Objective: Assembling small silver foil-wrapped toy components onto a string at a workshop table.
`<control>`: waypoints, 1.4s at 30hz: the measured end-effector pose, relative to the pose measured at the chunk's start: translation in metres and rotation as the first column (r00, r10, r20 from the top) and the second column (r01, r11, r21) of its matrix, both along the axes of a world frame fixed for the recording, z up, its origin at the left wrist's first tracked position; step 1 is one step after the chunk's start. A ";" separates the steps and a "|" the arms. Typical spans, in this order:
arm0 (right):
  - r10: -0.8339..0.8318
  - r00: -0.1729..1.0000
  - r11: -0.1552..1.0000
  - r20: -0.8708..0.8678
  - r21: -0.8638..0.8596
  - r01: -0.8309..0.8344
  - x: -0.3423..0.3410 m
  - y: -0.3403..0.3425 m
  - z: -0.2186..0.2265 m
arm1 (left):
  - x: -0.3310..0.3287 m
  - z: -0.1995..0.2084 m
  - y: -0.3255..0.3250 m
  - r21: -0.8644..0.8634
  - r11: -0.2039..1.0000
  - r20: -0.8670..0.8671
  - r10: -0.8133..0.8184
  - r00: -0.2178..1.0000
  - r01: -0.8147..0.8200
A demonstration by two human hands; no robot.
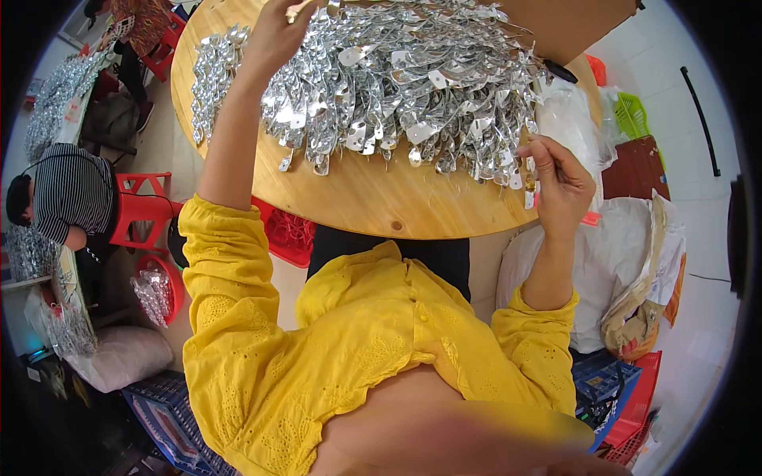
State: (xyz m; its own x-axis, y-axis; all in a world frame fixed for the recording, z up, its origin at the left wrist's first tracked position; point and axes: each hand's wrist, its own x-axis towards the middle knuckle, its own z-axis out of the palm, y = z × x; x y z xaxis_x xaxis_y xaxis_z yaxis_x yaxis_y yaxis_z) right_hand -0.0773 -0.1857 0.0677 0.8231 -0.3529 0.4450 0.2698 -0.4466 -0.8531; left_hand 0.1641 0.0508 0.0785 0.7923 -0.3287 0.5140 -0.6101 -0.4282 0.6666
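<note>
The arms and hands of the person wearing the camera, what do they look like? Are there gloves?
No gloves: the left hand and right hand are both bare, and no watch or bracelet shows. The left sleeve and right sleeve are bright yellow, loose and wrinkled, with tiny decorative holes. They end near the elbows.

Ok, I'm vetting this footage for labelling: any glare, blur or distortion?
Head view: bright glints fleck the pile of silver pieces, muddling their edges; head view: a smear blurs the bottom edge near the yellow blouse; head view: the fisheye bows the white wall near the dark rim; head view: the right hand looks fairly sharp.
</note>
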 end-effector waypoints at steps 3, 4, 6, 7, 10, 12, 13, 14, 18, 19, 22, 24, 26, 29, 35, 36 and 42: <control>0.031 0.999 0.999 0.030 -0.007 -0.031 -0.006 0.001 -0.002 | -0.012 0.021 -0.006 0.323 0.941 0.164 -0.162 0.973 0.102; 0.028 0.999 1.000 0.031 -0.008 -0.028 -0.008 0.001 -0.003 | -0.015 0.025 -0.008 0.335 0.926 0.159 -0.237 0.958 0.173; 0.046 0.999 0.999 0.022 0.025 -0.046 -0.011 0.001 -0.005 | -0.014 0.026 -0.014 0.360 0.913 0.094 -0.240 0.966 0.191; 0.040 0.999 0.999 0.024 0.025 -0.041 -0.012 0.000 -0.006 | -0.012 0.025 -0.017 0.385 0.899 0.027 -0.236 0.971 0.208; 0.053 0.998 0.996 -0.013 0.078 -0.052 -0.013 0.001 -0.009 | 0.008 0.005 -0.019 0.296 0.950 0.126 -0.145 0.981 0.102; 0.063 0.998 0.995 -0.018 0.076 -0.062 -0.015 0.000 -0.010 | -0.006 0.016 -0.030 0.220 0.972 0.236 -0.140 0.962 0.088; 0.057 0.998 0.996 -0.019 0.076 -0.055 -0.016 -0.001 -0.011 | -0.007 0.020 -0.035 0.220 0.971 0.235 -0.147 0.961 0.095; 0.059 0.998 0.995 -0.018 0.087 -0.057 -0.017 -0.001 -0.011 | -0.009 0.023 -0.037 0.125 0.988 0.149 -0.104 0.983 0.086; 0.059 0.997 0.991 -0.043 0.122 -0.054 -0.017 0.000 -0.015 | -0.009 0.021 -0.035 -0.262 0.964 0.387 0.071 0.919 0.036; 0.065 0.997 0.991 -0.042 0.121 -0.060 -0.017 0.002 -0.017 | 0.009 0.015 -0.024 -0.155 0.987 0.775 0.148 0.614 -0.042; 0.039 0.999 0.985 -0.037 0.167 -0.032 -0.019 0.000 -0.023 | -0.052 0.037 -0.020 -0.229 0.967 0.564 0.224 0.795 -0.111; 0.025 0.999 0.981 -0.041 0.193 -0.016 -0.022 0.000 -0.025 | -0.063 0.022 0.004 -0.301 0.952 0.703 0.260 0.662 -0.054; -0.050 0.998 0.988 0.035 0.150 0.045 -0.024 -0.003 -0.025 | -0.100 0.006 0.017 -0.392 0.913 0.582 0.341 0.739 -0.112; -0.103 0.973 0.976 0.206 0.209 0.059 -0.027 -0.011 -0.026 | -0.160 -0.043 0.031 -0.598 0.802 0.277 0.226 0.934 -0.017; -0.036 0.952 0.963 0.303 0.266 -0.048 -0.048 -0.003 -0.037 | -0.276 -0.124 0.036 -0.735 0.657 -0.315 -0.111 0.943 -0.168; -0.057 0.945 0.980 0.321 0.197 -0.008 -0.052 0.000 -0.044 | -0.285 -0.132 0.039 -0.710 0.682 -0.360 -0.134 0.923 -0.177; -0.159 0.916 0.984 0.368 0.138 0.115 -0.069 0.021 -0.083 | -0.312 -0.160 0.069 -0.751 0.656 -0.363 -0.318 0.876 -0.073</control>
